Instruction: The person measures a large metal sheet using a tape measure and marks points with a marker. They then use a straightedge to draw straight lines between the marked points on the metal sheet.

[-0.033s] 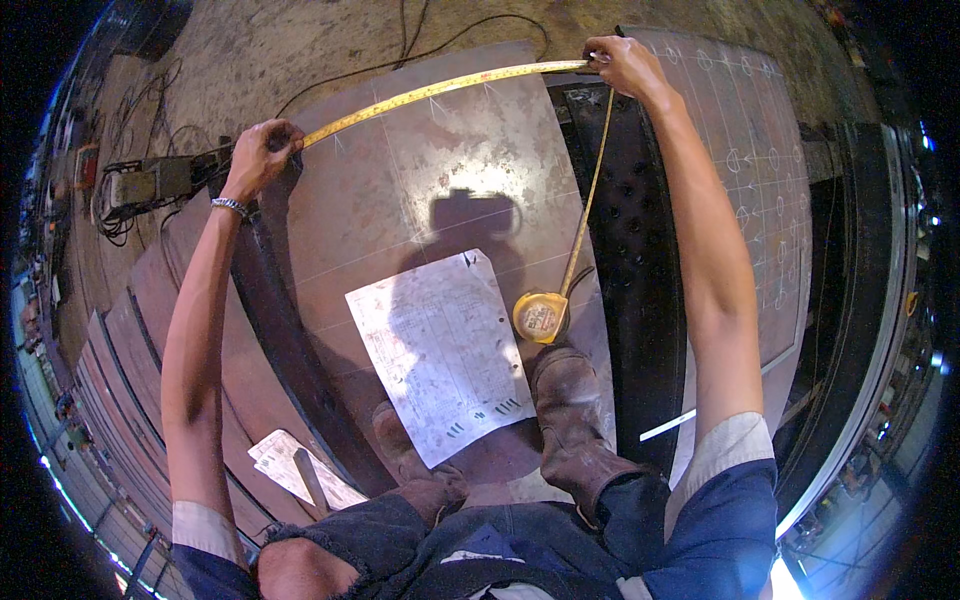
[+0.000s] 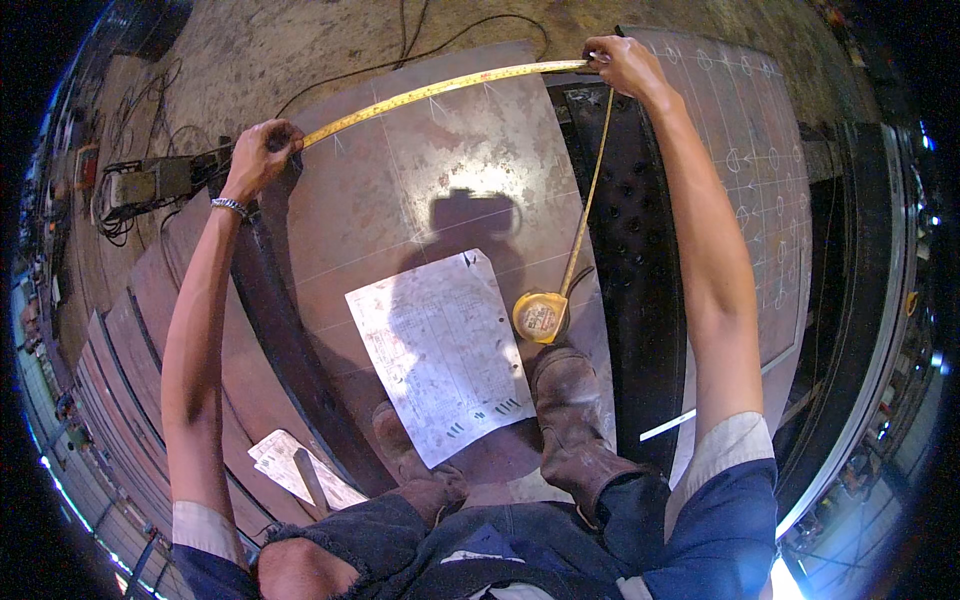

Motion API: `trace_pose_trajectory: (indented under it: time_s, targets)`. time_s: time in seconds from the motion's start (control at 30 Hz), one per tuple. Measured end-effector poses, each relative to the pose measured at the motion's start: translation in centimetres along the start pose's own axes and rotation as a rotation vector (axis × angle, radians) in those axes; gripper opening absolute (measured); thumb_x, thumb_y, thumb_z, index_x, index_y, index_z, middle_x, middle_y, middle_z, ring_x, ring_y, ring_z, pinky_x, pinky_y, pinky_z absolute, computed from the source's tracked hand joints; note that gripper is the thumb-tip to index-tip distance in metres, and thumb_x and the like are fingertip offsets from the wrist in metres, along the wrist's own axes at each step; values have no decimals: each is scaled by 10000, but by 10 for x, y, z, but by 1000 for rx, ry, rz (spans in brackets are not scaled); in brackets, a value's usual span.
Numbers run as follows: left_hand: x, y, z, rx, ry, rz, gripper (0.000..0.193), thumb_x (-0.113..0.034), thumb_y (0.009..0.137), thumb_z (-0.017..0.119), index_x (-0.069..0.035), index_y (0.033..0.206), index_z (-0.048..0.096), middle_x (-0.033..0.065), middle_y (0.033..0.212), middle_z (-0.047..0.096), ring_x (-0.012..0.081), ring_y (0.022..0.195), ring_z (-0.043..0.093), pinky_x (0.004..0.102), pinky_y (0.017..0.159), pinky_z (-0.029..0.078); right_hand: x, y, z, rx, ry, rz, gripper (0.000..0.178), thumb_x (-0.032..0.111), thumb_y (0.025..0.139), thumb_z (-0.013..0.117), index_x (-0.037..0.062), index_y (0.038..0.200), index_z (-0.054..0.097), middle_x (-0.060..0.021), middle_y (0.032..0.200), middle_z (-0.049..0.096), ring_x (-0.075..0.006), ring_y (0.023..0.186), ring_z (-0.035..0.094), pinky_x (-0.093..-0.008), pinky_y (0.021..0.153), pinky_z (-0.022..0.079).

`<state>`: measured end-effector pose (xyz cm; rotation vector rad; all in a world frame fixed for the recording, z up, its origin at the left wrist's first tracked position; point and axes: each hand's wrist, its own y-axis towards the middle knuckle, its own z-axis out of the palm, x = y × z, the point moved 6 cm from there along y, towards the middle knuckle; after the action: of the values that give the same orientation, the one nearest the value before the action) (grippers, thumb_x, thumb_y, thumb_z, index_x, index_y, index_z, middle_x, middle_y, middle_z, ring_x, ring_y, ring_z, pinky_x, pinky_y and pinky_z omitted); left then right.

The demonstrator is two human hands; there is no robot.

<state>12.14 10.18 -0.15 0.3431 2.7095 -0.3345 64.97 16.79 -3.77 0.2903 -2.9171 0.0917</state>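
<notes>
A yellow tape measure blade spans the far edge of a brown steel plate. At the far left, my left hand pinches the blade's end at the plate's edge. My right hand is closed on the blade at the far right; a small pale tip shows between its fingers, too small to name. From there the blade bends back toward me to its yellow case, which lies on the plate near my boot. Chalk lines and arrow marks run across the plate. A smudged drawing sheet lies nearer me.
Dark gaps flank the plate. A second plate with chalked circles lies at right. My boots stand on the middle plate. Folded papers sit at lower left. Cables cross the floor beyond, and a grey box-shaped device stands far left.
</notes>
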Motion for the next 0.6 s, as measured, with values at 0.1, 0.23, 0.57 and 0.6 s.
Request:
trace_pose_trajectory:
  time_s: [0.1,0.23,0.57,0.6]
  targets:
    - [-3,-1,-1,-31,26,24,183,-180,863,743,-25,959,740,129,954,769,272,902,742,363,837,555,1,-1,-1,11,-12,22,429,155,825,729,183,1254,717,-133,1195,726,-370,1108,683,-479,953,556]
    - [-12,-1,-1,-57,13,49,154,-179,850,726,-33,901,734,132,921,768,291,874,740,375,805,549,-3,-3,-1,0,-18,-6,434,155,826,733,192,1258,716,-132,1191,727,-364,1117,680,-473,953,556]
    - [-4,-1,0,-50,-32,15,165,-182,860,715,-36,929,747,121,914,769,288,864,738,377,801,550,0,-2,-2,-3,4,-44,376,238,863,720,186,1236,719,-142,1148,736,-373,1083,686,-479,935,557]
    - [-5,1,0,-53,-6,31,167,-184,862,715,-37,935,749,122,917,769,287,868,737,377,804,550,-3,-1,-1,0,3,-51,369,248,869,717,182,1232,719,-144,1145,735,-377,1078,686,-483,931,557]
